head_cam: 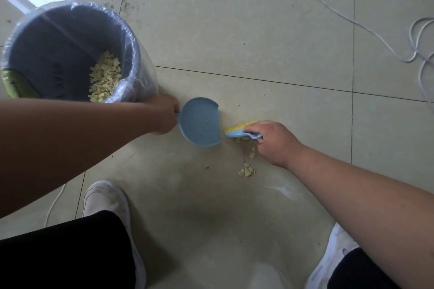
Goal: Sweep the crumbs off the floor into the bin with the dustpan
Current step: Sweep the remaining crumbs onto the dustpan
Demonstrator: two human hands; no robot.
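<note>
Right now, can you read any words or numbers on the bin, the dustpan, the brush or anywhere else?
None: no words, numbers or signs can be read.
Bin and its liner: no print shows.
Dustpan: plain blue.
Brush: plain blue with yellow bristles.
Shoes: plain white, no logo shows.
</note>
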